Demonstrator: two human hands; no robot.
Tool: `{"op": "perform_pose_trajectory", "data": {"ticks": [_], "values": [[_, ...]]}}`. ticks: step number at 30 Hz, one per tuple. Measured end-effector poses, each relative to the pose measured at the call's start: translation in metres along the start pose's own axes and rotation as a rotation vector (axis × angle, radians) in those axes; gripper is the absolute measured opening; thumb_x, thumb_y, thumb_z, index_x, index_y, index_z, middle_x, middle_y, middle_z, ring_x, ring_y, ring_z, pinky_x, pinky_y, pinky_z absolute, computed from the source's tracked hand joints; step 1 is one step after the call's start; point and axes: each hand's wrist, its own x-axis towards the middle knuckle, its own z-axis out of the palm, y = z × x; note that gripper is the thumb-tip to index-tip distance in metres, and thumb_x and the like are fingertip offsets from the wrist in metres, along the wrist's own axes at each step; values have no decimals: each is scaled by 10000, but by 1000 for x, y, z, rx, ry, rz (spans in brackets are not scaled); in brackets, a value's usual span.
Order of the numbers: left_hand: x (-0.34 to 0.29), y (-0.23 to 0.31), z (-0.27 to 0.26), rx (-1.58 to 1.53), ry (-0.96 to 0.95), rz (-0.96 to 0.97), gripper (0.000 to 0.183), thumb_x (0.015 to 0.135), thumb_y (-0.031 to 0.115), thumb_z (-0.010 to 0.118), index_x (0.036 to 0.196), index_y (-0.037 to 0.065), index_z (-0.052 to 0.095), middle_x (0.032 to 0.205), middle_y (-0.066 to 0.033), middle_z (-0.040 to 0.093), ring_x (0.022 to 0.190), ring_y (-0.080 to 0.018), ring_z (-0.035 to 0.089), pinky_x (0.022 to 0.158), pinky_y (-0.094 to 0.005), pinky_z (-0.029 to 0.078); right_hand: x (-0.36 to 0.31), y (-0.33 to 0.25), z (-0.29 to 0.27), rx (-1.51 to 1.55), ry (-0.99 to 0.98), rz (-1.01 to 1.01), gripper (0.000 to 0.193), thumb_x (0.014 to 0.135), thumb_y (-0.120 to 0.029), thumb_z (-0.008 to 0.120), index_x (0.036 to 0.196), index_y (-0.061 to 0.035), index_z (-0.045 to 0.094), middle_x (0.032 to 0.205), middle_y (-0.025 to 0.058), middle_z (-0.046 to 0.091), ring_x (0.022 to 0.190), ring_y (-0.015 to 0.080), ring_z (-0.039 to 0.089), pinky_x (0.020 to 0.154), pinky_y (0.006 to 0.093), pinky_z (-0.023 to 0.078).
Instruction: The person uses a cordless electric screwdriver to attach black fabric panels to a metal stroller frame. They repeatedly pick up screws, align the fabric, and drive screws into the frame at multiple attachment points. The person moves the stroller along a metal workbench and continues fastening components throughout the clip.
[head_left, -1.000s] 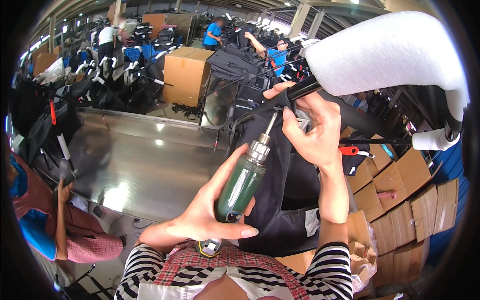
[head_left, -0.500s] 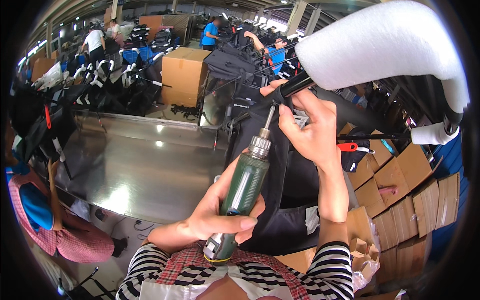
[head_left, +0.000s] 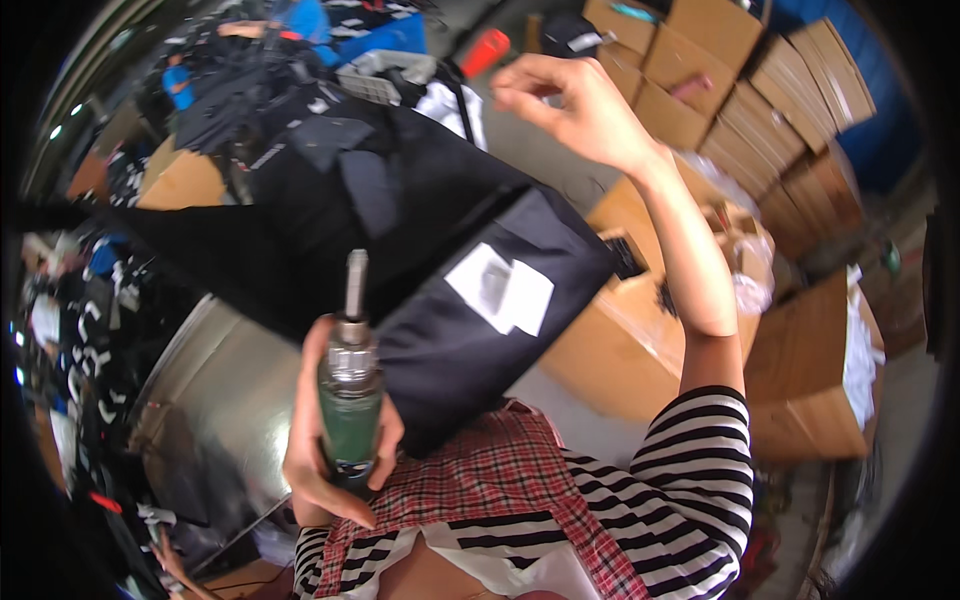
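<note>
The left hand [head_left: 304, 455] has its grip wrapped around a green screwdriver [head_left: 350, 405], probably aimed away for safety, near a black bag [head_left: 425, 350] hiding the right edge of the table [head_left: 215, 375]; the half-curled right hand [head_left: 585, 112] looks empty.

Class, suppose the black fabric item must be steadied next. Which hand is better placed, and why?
Probably the right: the right hand looks empty, its fingers loosely curled. The left hand is occupied, wrapped around the green driver in front of the black fabric item.
</note>
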Motion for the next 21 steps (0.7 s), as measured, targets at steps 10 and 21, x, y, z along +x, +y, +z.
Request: {"op": "perform_pose_trajectory", "data": {"ticks": [10, 21], "values": [[27, 0, -36, 78, -329, -262, 1057, 482, -151, 897, 1320, -28, 265, 821, -217, 605, 646, -292, 690, 548, -375, 581, -321, 223, 38, -258, -226, 894, 168, 845, -153, 705, 980, -54, 726, 924, 139, 747, 869, 305, 728, 770, 386, 572], [14, -14, -3, 78, 223, -86, 733, 479, -105, 892, 1054, -152, 440, 708, -226, 599, 566, -303, 678, 487, -379, 574, -335, 271, 113, -346, -26, 1257, 184, 796, -225, 712, 938, -113, 742, 938, 121, 748, 902, 317, 716, 845, 415, 573]]}}
